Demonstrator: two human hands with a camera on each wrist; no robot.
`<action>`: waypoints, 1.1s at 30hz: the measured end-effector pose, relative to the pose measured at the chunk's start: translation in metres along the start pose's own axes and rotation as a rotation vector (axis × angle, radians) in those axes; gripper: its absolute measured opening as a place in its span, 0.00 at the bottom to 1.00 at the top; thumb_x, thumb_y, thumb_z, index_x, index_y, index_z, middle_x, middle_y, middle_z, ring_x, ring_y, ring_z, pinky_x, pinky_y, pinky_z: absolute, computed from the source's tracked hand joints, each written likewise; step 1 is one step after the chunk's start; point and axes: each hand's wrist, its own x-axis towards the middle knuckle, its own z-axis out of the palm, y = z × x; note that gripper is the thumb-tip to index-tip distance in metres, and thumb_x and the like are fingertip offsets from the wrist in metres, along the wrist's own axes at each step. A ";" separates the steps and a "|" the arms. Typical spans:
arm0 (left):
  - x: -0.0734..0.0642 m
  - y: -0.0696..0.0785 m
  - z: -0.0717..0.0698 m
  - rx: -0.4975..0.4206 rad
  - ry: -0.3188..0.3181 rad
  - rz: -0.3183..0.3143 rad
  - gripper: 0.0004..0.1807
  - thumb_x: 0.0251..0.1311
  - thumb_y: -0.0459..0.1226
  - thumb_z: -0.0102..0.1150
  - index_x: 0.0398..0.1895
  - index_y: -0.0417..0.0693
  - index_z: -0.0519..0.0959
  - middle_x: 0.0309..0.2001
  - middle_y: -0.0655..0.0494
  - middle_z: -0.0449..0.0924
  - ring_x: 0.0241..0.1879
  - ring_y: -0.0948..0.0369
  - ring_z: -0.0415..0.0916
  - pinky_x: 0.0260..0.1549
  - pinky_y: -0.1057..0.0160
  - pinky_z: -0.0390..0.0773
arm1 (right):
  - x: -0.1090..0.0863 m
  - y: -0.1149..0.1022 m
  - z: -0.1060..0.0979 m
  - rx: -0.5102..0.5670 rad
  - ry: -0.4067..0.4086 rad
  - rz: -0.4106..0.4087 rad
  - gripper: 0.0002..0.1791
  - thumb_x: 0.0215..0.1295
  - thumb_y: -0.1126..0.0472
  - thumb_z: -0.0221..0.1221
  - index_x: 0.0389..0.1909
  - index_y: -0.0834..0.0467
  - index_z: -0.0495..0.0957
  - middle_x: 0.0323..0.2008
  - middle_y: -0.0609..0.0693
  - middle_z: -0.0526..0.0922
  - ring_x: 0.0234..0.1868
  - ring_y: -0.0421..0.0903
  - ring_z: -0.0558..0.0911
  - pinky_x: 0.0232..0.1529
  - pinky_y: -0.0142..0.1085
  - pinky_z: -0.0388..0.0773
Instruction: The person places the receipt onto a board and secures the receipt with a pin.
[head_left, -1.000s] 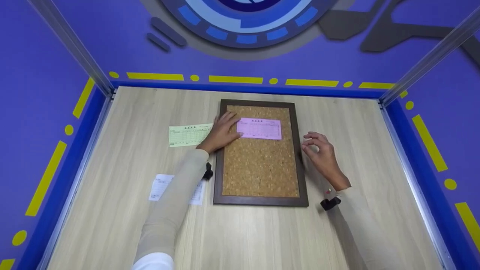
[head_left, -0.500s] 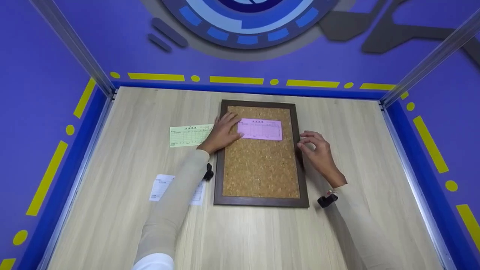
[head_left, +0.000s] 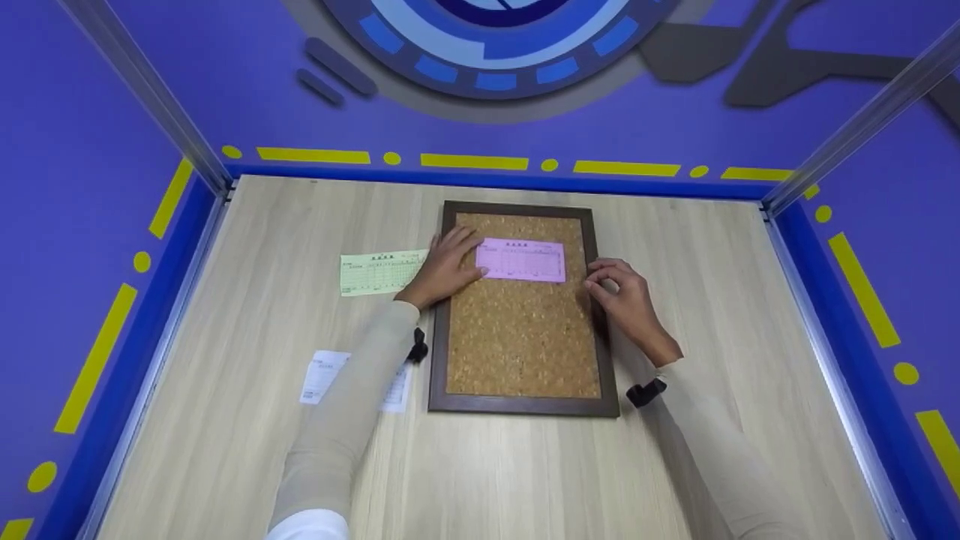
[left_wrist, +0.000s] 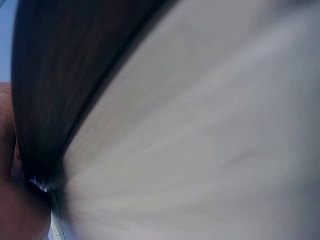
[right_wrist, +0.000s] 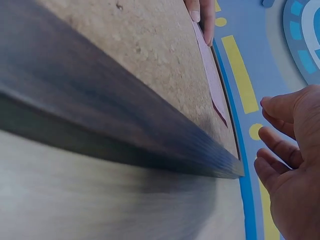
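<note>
A cork board (head_left: 523, 337) with a dark brown frame lies flat on the table. Across its upper part is a pink printed slip (head_left: 520, 260). My left hand (head_left: 442, 270) rests over the board's left frame, fingers spread, with fingertips and thumb on the slip's left edge. The right hand (head_left: 624, 296) hovers at the board's right frame, thumb and forefinger brought together. Between those tips the right wrist view shows a tiny red thing (right_wrist: 262, 101) like a pin head, mostly hidden. In the left wrist view, the dark frame (left_wrist: 65, 75) fills the upper left.
A green printed slip (head_left: 375, 274) lies left of the board, partly under the left hand. Below it is a white slip (head_left: 321, 375), partly covered by the left forearm. Blue-purple panels (head_left: 480, 127) with metal posts enclose the table (head_left: 525, 480).
My right hand has moved left, from beside the board to over its right frame, keeping its pinch. The left hand and the pink slip have stayed in place.
</note>
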 end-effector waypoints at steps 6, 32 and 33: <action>0.000 0.001 -0.001 0.024 0.002 0.000 0.39 0.76 0.51 0.65 0.83 0.43 0.69 0.86 0.43 0.60 0.87 0.46 0.49 0.84 0.35 0.37 | 0.005 -0.003 0.005 0.028 -0.021 0.005 0.03 0.73 0.72 0.69 0.38 0.68 0.87 0.57 0.65 0.86 0.66 0.57 0.81 0.65 0.28 0.73; 0.000 -0.001 0.001 0.032 0.002 -0.002 0.39 0.76 0.50 0.66 0.83 0.43 0.69 0.86 0.42 0.59 0.88 0.44 0.48 0.85 0.36 0.36 | 0.031 -0.010 0.038 0.049 -0.069 0.055 0.02 0.72 0.74 0.68 0.38 0.71 0.87 0.55 0.66 0.86 0.57 0.57 0.84 0.54 0.28 0.76; -0.001 -0.002 0.000 0.030 0.001 -0.007 0.39 0.76 0.50 0.66 0.83 0.44 0.69 0.86 0.43 0.59 0.88 0.45 0.48 0.85 0.36 0.36 | 0.032 -0.010 0.040 0.064 -0.080 0.054 0.02 0.72 0.74 0.68 0.39 0.72 0.87 0.56 0.67 0.86 0.59 0.58 0.84 0.56 0.28 0.77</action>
